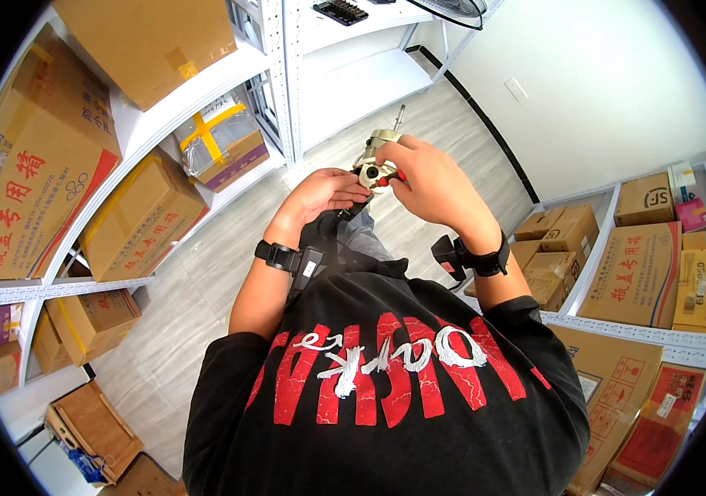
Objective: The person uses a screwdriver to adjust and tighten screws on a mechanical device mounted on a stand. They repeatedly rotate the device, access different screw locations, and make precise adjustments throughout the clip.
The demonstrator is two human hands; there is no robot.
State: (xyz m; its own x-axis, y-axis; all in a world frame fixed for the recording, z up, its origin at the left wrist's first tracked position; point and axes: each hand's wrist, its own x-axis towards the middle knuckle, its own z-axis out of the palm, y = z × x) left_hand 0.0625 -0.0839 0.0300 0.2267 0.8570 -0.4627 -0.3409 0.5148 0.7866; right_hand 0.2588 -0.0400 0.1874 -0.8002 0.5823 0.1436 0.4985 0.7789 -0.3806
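Note:
A pale metal fan motor with a thin shaft pointing up and away sits between my hands, ahead of my body. My left hand is closed at its near left side, fingers together against it. Over its right side, my right hand pinches a small red-and-black tool; the fingers hide much of it, so its kind is unclear. A dark part below the motor is partly covered by my left hand. Both wrists wear black straps with small boxes.
At left, white shelves hold several cardboard boxes. More boxes fill the racks at right. A wire fan guard and a black tray of small parts lie on the far shelf. A wooden case stands at lower left.

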